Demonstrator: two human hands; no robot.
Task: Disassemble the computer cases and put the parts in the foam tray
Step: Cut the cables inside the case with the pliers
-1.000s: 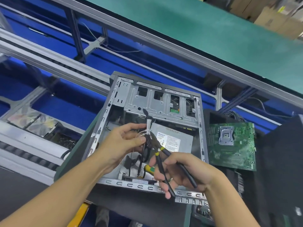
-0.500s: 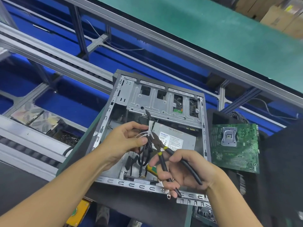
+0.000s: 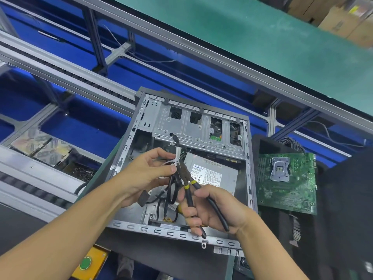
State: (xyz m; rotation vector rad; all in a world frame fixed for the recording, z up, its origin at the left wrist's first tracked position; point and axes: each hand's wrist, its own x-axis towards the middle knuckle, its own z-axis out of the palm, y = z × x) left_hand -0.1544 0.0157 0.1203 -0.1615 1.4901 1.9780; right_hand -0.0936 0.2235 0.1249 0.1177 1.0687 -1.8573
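Unmoved: right hand grips pliers pointing up-left at cables left hand pinches.

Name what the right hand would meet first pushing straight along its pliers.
Likely the white tie on the cable bundle pinched by the left hand; pliers tip seems already there, depth unclear.

The tips of the pliers are lost among the cables and white ties, so I can't tell if they bite on anything. The left hand hides part of the cables. The words on the label are too small to read. The cardboard boxes are blurry and cut off at the corner. The yellow box runs off the bottom edge.
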